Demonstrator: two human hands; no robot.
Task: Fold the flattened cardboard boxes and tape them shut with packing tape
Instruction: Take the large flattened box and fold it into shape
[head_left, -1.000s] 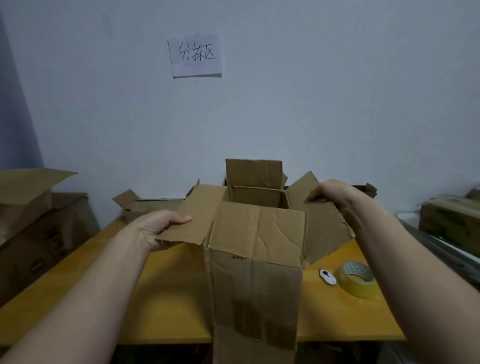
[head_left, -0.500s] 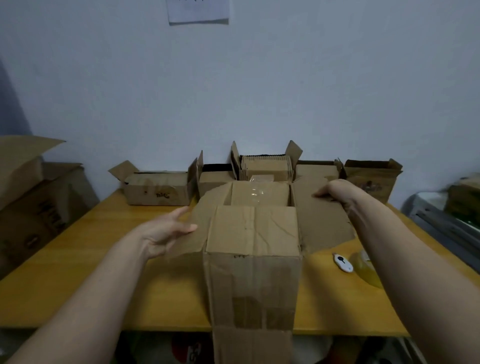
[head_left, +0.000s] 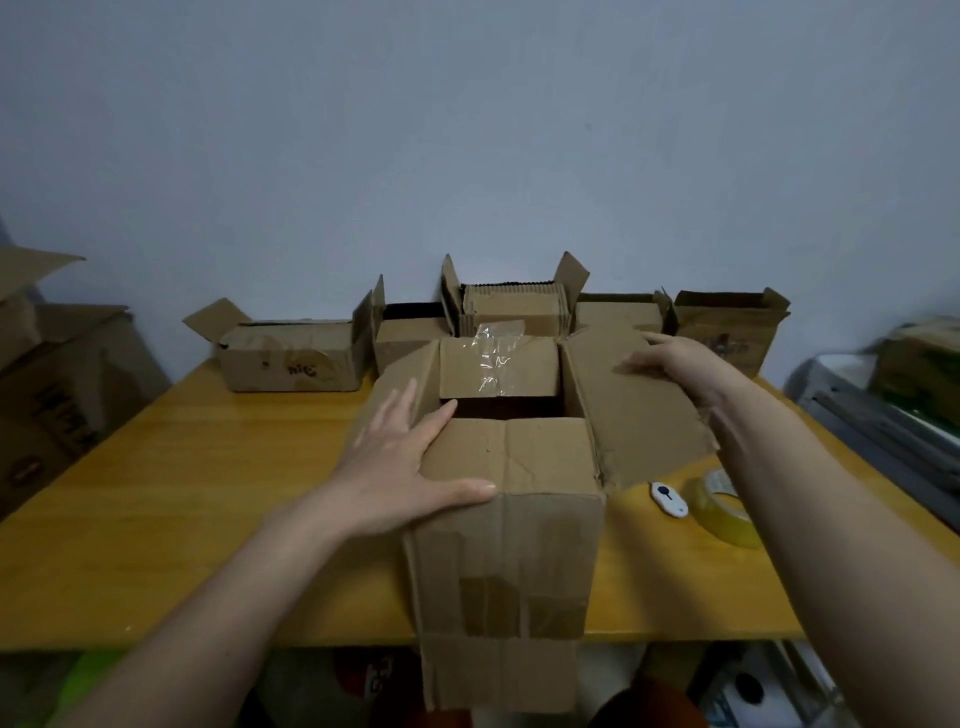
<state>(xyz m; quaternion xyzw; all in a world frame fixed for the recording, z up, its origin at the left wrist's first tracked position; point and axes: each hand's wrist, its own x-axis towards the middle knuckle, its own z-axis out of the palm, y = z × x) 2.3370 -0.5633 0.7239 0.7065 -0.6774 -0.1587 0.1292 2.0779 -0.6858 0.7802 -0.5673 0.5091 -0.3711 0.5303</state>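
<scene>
A tall brown cardboard box (head_left: 506, 556) stands at the front edge of the yellow table (head_left: 208, 493), its top partly open. My left hand (head_left: 402, 462) lies flat, fingers spread, on the left flap and the folded near flap. The far flap (head_left: 498, 364), with a strip of clear tape on it, leans in over the opening. My right hand (head_left: 670, 364) holds the far edge of the right flap (head_left: 639, 410), which still slopes outward. A roll of yellowish packing tape (head_left: 727, 514) lies on the table right of the box, partly behind my right forearm.
A small white cutter (head_left: 669, 500) lies beside the tape roll. Several open cardboard boxes (head_left: 291, 353) line the wall at the table's back edge. More boxes (head_left: 52, 374) are stacked at the left. A grey rack (head_left: 883, 426) stands at the right.
My left hand has pushed the left flap up and inward and now lies on top of the box. The far flap has come down over the opening. The camera has tilted lower.
</scene>
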